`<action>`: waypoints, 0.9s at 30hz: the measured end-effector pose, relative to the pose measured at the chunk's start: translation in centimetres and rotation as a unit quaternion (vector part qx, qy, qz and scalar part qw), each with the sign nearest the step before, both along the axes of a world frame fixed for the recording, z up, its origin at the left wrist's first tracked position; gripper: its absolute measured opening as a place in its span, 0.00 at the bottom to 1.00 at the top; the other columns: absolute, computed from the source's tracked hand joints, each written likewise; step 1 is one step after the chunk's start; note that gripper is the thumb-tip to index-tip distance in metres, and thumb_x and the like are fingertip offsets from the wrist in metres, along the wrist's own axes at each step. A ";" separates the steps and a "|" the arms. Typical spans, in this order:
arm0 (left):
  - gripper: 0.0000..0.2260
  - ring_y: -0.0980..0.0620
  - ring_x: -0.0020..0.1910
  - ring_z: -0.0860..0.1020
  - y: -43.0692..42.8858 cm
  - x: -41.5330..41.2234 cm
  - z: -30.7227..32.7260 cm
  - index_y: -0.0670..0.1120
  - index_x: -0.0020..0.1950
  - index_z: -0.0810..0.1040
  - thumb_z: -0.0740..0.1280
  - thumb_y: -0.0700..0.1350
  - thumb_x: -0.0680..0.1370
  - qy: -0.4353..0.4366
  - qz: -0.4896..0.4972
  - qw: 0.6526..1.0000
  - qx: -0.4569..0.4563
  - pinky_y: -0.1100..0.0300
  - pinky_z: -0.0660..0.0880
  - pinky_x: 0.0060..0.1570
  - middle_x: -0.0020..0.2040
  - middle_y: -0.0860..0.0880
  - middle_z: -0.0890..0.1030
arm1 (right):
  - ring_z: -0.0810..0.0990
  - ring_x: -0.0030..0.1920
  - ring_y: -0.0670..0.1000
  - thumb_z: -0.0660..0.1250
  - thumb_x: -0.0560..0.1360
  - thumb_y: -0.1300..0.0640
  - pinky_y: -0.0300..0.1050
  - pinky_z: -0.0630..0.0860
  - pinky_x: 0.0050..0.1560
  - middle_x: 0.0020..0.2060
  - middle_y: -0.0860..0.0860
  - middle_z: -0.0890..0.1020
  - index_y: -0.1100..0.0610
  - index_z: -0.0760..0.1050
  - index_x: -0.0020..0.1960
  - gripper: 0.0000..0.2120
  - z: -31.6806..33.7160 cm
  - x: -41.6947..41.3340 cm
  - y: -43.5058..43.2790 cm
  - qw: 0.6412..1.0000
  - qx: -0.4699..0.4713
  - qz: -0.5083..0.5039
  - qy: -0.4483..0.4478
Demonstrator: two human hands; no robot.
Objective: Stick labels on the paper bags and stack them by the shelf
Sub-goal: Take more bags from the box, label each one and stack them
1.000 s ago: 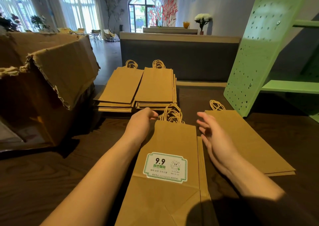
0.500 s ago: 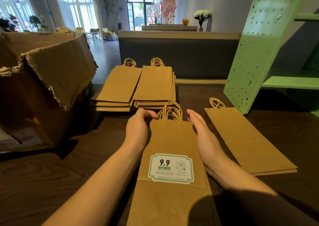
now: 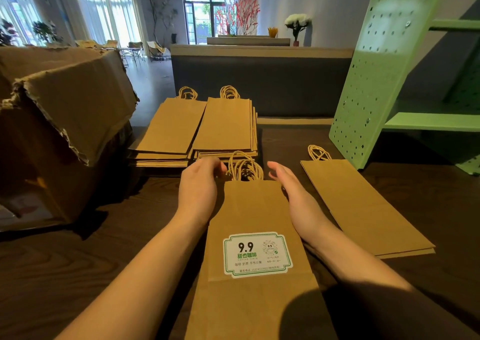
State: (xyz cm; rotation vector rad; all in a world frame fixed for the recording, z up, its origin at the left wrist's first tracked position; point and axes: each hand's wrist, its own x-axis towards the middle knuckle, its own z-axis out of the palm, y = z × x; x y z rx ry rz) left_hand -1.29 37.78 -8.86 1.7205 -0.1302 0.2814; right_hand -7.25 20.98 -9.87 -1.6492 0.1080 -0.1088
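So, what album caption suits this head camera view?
The left hand and right hand bracket a labelled paper bag on the dark table, plain stacks behind, green shelf to the right.

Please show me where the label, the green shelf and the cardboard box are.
Label (image 3: 257, 254): head view, the middle of the sticker.
Shelf (image 3: 374, 75): head view, its perforated side panel.
Box (image 3: 78, 101): head view, its torn top flap.

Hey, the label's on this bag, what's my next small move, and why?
Probably grip the labelled paper bag by both edges and lift it toward the plain bag lying by the green shelf: its label is on, and your left hand and right hand flank it.
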 end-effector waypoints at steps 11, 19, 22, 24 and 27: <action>0.17 0.56 0.33 0.71 0.6 0.6 0.2 0.49 0.33 0.77 0.58 0.44 0.81 0.032 -0.010 0.991 -0.126 0.61 0.68 0.36 0.34 0.50 0.74 | 0.74 0.59 0.37 0.56 0.83 0.44 0.35 0.69 0.53 0.59 0.38 0.77 0.44 0.73 0.68 0.16 0.2 -0.2 -0.4 0.995 -0.078 -0.038 -0.051; 0.12 0.59 0.45 0.79 0.5 -1.3 0.7 0.57 0.38 0.82 0.68 0.43 0.79 -0.181 -0.183 0.953 0.158 0.62 0.74 0.47 0.40 0.57 0.82 | 0.65 0.72 0.55 0.68 0.71 0.32 0.63 0.62 0.72 0.68 0.49 0.72 0.44 0.74 0.65 0.27 -0.3 0.0 -7.6 0.838 -0.489 -0.209 0.124; 0.06 0.60 0.49 0.79 0.1 -2.1 0.8 0.58 0.44 0.84 0.69 0.48 0.78 -0.172 -0.251 0.918 0.255 0.57 0.76 0.49 0.43 0.61 0.82 | 0.60 0.75 0.60 0.66 0.65 0.24 0.68 0.57 0.73 0.75 0.54 0.65 0.46 0.63 0.76 0.46 -0.1 -0.6 -9.9 0.808 -0.482 -0.210 0.267; 0.05 0.61 0.51 0.78 -0.1 -2.3 0.7 0.56 0.48 0.85 0.69 0.50 0.78 -0.165 -0.273 0.902 0.290 0.56 0.76 0.52 0.45 0.61 0.82 | 0.62 0.74 0.61 0.66 0.64 0.23 0.65 0.60 0.72 0.76 0.55 0.64 0.47 0.60 0.78 0.50 0.0 -0.7 -10.4 0.810 -0.476 -0.205 0.276; 0.05 0.62 0.52 0.77 -0.1 -2.2 0.6 0.55 0.50 0.85 0.69 0.50 0.79 -0.163 -0.279 0.902 0.286 0.54 0.76 0.54 0.46 0.61 0.82 | 0.65 0.72 0.61 0.65 0.64 0.23 0.62 0.64 0.69 0.74 0.54 0.66 0.46 0.61 0.77 0.48 0.1 -0.5 -10.1 0.799 -0.499 -0.204 0.265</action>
